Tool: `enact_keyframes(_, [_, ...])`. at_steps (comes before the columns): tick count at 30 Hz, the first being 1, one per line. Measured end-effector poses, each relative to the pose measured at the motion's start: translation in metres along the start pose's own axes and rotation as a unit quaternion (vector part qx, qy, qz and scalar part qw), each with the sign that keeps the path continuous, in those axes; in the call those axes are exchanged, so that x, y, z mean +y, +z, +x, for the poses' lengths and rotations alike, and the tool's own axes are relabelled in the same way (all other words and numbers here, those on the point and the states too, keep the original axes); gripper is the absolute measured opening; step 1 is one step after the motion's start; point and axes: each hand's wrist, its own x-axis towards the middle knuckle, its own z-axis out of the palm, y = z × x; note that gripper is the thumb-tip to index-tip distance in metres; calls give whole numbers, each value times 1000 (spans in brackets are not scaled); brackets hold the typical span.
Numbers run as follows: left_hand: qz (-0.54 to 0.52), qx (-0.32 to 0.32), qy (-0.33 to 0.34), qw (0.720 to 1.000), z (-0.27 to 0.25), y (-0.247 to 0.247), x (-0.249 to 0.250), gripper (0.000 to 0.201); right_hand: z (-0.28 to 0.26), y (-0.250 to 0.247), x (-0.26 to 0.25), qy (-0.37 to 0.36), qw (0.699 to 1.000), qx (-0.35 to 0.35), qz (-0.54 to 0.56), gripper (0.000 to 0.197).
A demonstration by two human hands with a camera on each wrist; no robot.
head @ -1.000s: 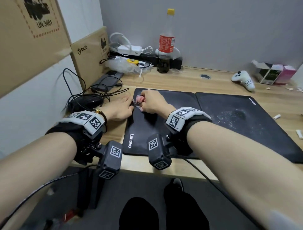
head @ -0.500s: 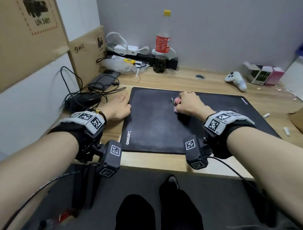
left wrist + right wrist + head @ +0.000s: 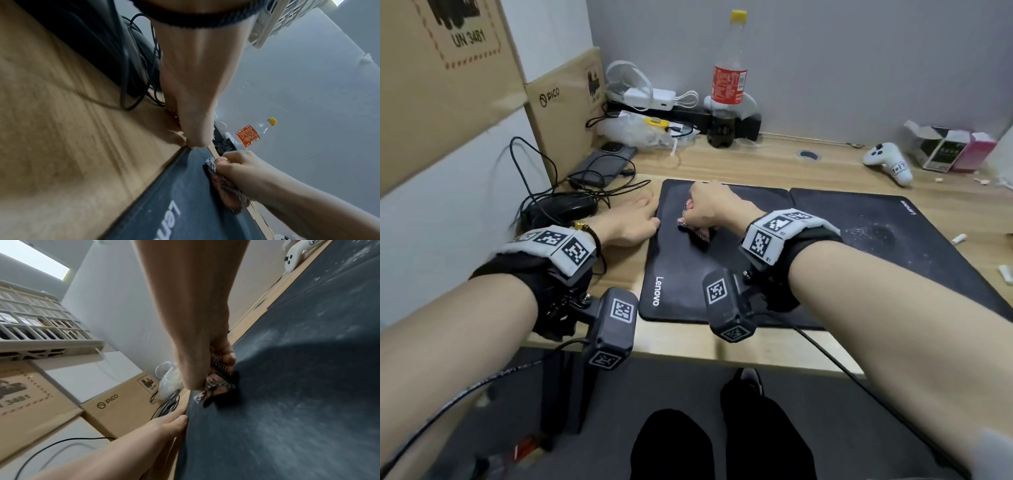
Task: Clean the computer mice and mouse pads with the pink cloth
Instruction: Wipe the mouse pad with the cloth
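My right hand [image 3: 705,212] grips a bunched pink patterned cloth [image 3: 690,224] and presses it onto the far left part of the left black Lenovo mouse pad [image 3: 678,274]. The cloth [image 3: 224,186] shows under the fist in the left wrist view, and the cloth [image 3: 218,382] again in the right wrist view. My left hand [image 3: 635,221] lies flat on the desk, fingers straight, touching the pad's left edge [image 3: 185,418]. A second black pad [image 3: 893,240] with white dust lies to the right. A black mouse [image 3: 561,212] sits among cables at far left.
Cardboard boxes [image 3: 565,113] stand along the left wall. At the back are a cola bottle [image 3: 727,85], chargers, a plastic bag and a phone [image 3: 602,164]. A white controller [image 3: 888,161] and small cartons [image 3: 945,147] lie at back right. White scraps dot the desk's right side.
My right hand has swept the cloth back to the left across the left pad, after having gone right half a second ago. The left hand has stayed at the pad's left edge.
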Motion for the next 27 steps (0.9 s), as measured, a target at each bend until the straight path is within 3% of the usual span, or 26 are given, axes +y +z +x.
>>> enact_keyframes(3, [0, 9, -1, 1000, -1, 0, 5, 59, 21, 5, 6, -3, 999, 43, 21, 20])
enact_keyframes(7, [-2, 5, 0, 1000, 0, 0, 5, 59, 31, 24, 19, -6, 996, 75, 52, 36])
enact_keyframes(10, [-3, 6, 1, 1000, 3, 1, 2, 57, 22, 30, 25, -6, 994, 110, 3, 46])
enact_keyframes(12, [-6, 7, -6, 1000, 4, 2, 2, 56, 11, 27, 27, -10, 994, 102, -32, 50])
enact_keyframes(16, [-12, 12, -19, 1000, 4, 2, 4, 53, -15, 5, 35, -30, 994, 15, -107, 31])
enact_keyframes(19, [-15, 10, -31, 999, 2, 2, 6, 57, -27, -23, 35, -20, 1000, -3, 1, 25])
enact_keyframes(23, [-22, 18, -33, 999, 0, 2, 10, 56, -28, -42, 30, 12, 965, 166, 202, 20])
enact_keyframes(27, [-21, 19, -37, 999, -1, 3, 13, 59, -25, -21, 35, 12, 972, 153, 181, 20])
